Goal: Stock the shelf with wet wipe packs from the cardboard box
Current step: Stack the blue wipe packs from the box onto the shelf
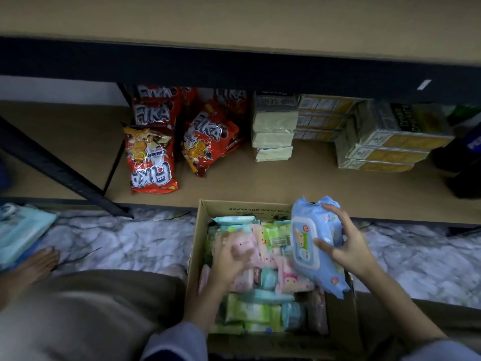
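An open cardboard box (199, 230) stands on the floor in front of me, packed with several pink, green and blue wet wipe packs. My right hand (346, 243) grips a large blue wet wipe pack (315, 238) above the box's right side. My left hand (229, 256) is down inside the box, blurred, resting on a pink wet wipe pack (260, 238); whether its fingers grip the pack I cannot tell. The low brown shelf (260, 183) lies just beyond the box.
On the shelf stand red Fika snack bags (153, 157), pale stacked packets (273, 136) and yellow cracker boxes (385, 144). A dark upper shelf beam (234, 66) overhangs. Blue packs (20, 230) lie on the marble floor at left, near my bare foot (33, 267).
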A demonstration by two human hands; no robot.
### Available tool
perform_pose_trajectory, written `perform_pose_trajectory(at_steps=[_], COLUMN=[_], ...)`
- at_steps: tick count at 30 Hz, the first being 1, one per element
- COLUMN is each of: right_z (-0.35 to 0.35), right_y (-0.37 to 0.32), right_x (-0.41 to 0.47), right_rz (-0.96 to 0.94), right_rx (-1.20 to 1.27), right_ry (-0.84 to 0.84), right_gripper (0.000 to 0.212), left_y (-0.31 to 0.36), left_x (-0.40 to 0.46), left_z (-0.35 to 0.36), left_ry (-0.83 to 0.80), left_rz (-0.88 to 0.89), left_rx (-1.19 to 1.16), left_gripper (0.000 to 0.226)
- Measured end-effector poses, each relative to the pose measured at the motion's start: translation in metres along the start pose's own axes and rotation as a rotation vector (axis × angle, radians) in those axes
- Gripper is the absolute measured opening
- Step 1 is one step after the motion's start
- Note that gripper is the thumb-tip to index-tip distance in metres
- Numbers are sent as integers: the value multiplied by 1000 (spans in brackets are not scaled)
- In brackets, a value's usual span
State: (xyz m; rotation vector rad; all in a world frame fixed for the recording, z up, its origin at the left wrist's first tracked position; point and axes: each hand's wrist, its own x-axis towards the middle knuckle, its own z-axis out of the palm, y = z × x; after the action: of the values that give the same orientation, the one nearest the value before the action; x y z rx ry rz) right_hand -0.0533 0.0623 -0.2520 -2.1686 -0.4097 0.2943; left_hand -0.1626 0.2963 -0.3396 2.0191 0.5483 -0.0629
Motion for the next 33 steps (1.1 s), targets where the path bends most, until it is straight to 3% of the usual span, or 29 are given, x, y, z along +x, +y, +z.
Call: perform_pose_trajectory(at_steps=[1, 6, 12, 17, 21, 26, 29, 31, 33], right_z=[0, 0, -3, -2, 6, 37, 53, 57, 55], right_y=[1, 5, 9, 9, 18, 32, 34, 38, 41], right_x=[-1, -1, 3, 1, -2, -19, -25, -26, -26], right_rz=[9, 23, 66, 84, 117, 155, 256, 308, 280], right_rx=[1, 28, 72, 112, 172, 31, 21, 18, -16], right_ry=[-7, -20, -43, -85, -136, -108, -63, -46, -24], right_gripper=[71, 65, 67, 71, 74, 75, 70, 86, 90], left_y=[-6, -31, -22, -22, -25, -29, -32, -35, -33], left_x=[8, 34, -2, -45, -33, 13, 45, 60, 70], left_z=[-6, -18, 10, 39, 19, -5, -14, -15, -15], left_ry=[68, -47, -95, -135, -42, 116, 54, 0, -43], left_rz=[-51, -215, -239, -136, -153, -205, -276, -288, -313], left_rx=[-29, 34, 16, 90, 26, 40, -47, -69, -105], left_gripper=[55, 38, 48, 16, 15, 20, 40, 48, 53])
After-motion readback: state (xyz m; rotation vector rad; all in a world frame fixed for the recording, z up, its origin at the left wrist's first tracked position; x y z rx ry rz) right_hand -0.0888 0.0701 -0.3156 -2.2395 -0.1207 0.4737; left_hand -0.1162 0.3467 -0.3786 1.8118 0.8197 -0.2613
